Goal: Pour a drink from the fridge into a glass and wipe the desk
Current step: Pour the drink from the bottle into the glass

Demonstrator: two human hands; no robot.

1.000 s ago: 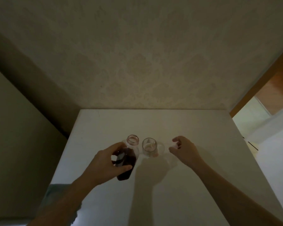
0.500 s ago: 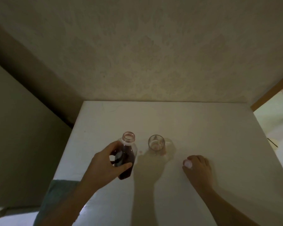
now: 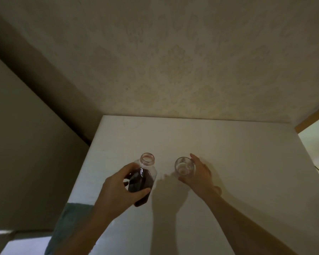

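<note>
Right now I see the uncapped plastic bottle [image 3: 143, 178] of dark drink with its long axis running away from me, mouth toward the wallpapered wall [image 3: 173, 61] and leaning slightly that way, base nearest me. It sits at the left-centre of the white desk [image 3: 238, 162]; whether its base touches the surface I cannot tell. My left hand [image 3: 116, 190] wraps the lower body of the bottle, thumb on the right side, fingers curled around the left. Just to the right stands the clear drinking glass [image 3: 184, 166], upright, mouth up, apparently empty. My right hand [image 3: 199, 174] cups the glass from the right, fingers half open and touching its side, thumb low near its base. A grey-green cloth [image 3: 70, 221] lies at the desk's near-left edge.
</note>
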